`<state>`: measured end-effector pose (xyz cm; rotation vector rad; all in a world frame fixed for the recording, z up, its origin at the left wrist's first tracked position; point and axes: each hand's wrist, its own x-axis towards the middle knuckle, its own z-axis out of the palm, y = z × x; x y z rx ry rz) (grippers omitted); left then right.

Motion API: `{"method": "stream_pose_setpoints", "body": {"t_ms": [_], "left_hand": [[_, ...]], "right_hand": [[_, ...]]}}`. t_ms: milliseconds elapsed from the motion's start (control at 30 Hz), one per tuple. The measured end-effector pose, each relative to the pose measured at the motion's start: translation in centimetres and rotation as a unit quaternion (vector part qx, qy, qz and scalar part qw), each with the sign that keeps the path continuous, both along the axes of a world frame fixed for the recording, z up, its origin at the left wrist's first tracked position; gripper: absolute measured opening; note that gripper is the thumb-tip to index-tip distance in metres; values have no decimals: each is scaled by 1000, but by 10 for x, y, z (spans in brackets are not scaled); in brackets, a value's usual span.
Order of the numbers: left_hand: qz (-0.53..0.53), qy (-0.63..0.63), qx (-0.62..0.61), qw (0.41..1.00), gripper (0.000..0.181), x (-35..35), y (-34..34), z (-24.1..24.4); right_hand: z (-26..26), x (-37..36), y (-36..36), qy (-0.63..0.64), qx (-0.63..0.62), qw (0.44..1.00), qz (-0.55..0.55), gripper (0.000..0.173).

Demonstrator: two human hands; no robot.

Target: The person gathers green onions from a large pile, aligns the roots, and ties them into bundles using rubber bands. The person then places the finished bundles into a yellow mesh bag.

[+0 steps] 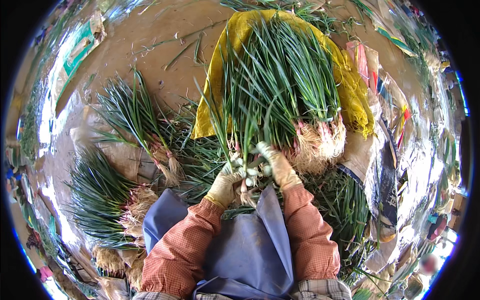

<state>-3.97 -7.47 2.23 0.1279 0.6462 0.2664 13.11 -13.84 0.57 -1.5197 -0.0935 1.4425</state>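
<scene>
My left hand (226, 183), in a pale glove, grips a few green garlic plants (244, 150) near their pinkish stem bases, with the roots hanging below. Just to its right, my right hand (275, 163), also gloved, is at the stems and leaves; it is blurred, and its exact hold cannot be told. Beyond both hands, a large pile of green garlic (279, 75) lies on a yellow woven sack (213, 101), its pale roots towards me. A small bunch (135, 116) and a larger stack (101, 198) lie at the left.
Loose leaves and stalks (202, 165) cover the ground around my blue apron (243, 247). A heap of leaves (341, 206) lies at the right, beside a crumpled printed sack (382, 180). Scattered leaves (197, 48) lie on the brown floor (165, 22) beyond.
</scene>
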Motion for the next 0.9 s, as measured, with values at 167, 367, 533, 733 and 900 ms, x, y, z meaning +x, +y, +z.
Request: {"method": "stream_pose_setpoints", "body": {"t_ms": [167,367,533,733,900], "left_hand": [[-114,35,123,985,33,-7,-2,-10],[-72,-28,22,997,32,-10,-12,-9],[-74,-5,42,996,36,-15,-10,-4],[63,66,119,989,23,-27,-2,1],[113,118,211,964,47,-52,19,31]], "right_hand": [[-18,-47,3,35,57,993,-95,28],[-1,-46,-2,191,93,965,-155,22],[-10,-50,-10,109,100,967,-206,24],[-6,-10,-12,268,268,871,-314,23],[59,-39,21,85,133,987,16,33]]}}
